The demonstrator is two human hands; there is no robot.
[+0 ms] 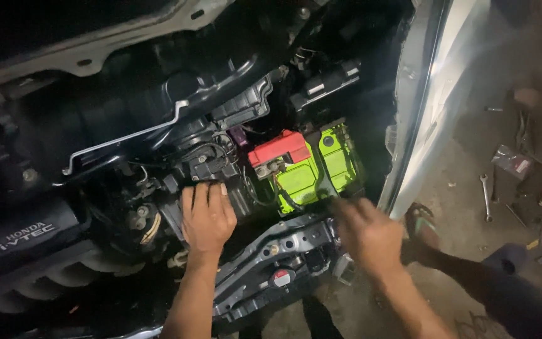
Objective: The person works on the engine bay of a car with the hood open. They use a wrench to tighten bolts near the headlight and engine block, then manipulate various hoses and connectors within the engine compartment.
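I look down into a car's engine bay. My left hand [207,216] lies flat, fingers together, on a black plastic housing [177,213] left of the battery. My right hand [365,232] is blurred, fingers spread, over the front metal crossbar [283,242], just below the battery's near corner; it holds nothing that I can see. The battery [312,169] has a bright green top and a red terminal cover [279,149]. A black strap runs across it.
A black engine cover [23,235] sits at the lower left. The silver fender edge [418,119] runs down the right. On the dirt ground lie a wrench [485,194], a small packet [512,161] and other tools. A sandalled foot [420,226] stands by the fender.
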